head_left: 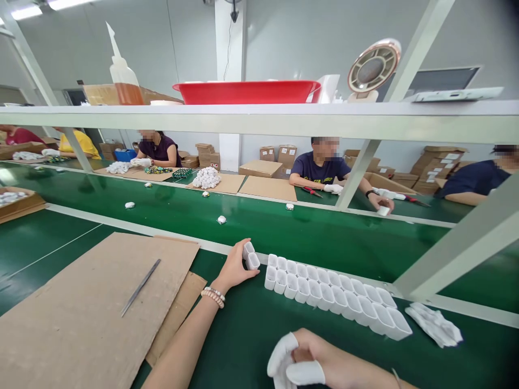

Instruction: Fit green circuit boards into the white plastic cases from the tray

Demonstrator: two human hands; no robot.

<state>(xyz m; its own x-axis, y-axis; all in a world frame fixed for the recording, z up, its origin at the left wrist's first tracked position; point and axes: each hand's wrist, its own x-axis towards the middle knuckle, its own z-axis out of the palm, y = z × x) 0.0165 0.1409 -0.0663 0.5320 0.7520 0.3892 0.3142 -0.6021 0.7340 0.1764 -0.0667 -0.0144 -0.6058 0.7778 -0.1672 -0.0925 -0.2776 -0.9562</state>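
Head view: left hand [234,267] pinches two white cups [253,261], eleven o'clock from the half-curled right hand [310,350], whose hold is unclear.

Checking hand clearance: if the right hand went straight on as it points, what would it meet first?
Right hand: likely the left forearm, though one view leaves their relative height unclear.

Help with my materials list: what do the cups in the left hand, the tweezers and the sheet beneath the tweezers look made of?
White cups in the left hand: probably smooth moulded plastic, given thin, even walls and rounded corners.
Tweezers: likely metal, with a dull grey finish and slim tapered shape.
Sheet: apparently matte cardboard, from its brown, papery face.
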